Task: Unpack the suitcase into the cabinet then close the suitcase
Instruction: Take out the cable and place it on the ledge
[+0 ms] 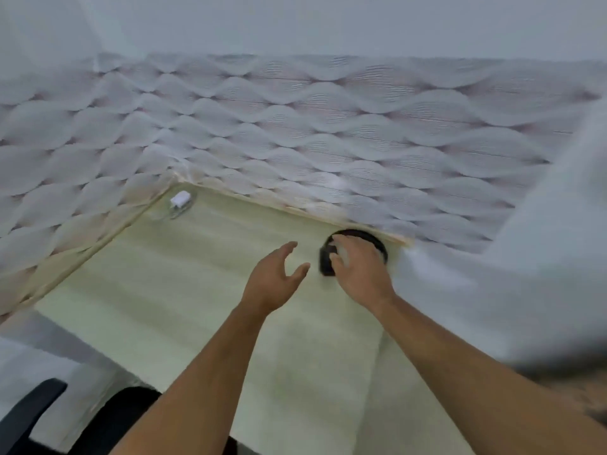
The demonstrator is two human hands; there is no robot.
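Both hands reach: right hand [359, 274] grips a blurred black ring [356, 249] lying flat.

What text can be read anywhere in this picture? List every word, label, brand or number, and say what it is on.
No readable text.
Black round object under the right hand: no marking shows; blurred.
White plug-like item in the desk corner: blank, too blurred to tell.
Patterned wall: wavy pattern only, no lettering.
Left hand: open, holds nothing.
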